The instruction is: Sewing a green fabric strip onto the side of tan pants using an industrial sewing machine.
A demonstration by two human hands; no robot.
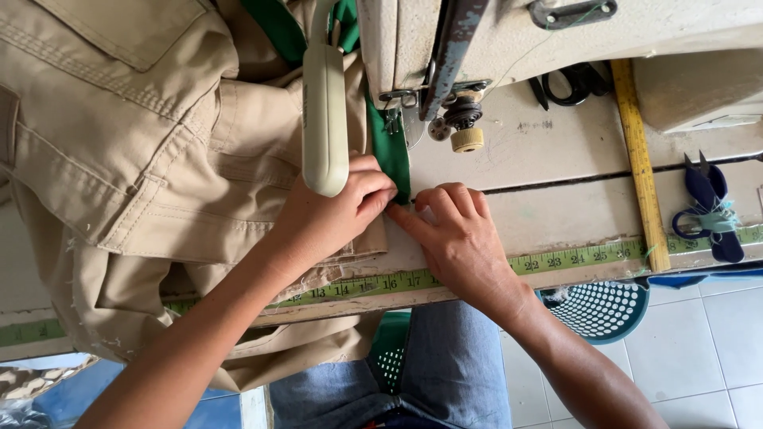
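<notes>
Green fabric strip (391, 151) is pinched flat by left hand (330, 214) and right hand (453, 238) just below sewing machine (445, 48), with khaki garment (135, 151) spread left of it.

This is a tailoring or sewing workshop. An industrial sewing machine (477, 48) stands on a worn worktable (556, 159) with a measuring tape (556, 260) fixed along its front edge. A wooden ruler (640, 159), black scissors (572, 83) and blue thread snips (710, 206) lie on the table, beside a khaki garment (127, 159) with green trim (389, 151). A perforated teal basket (600, 306) stands on the tiled floor (699, 349).
</notes>
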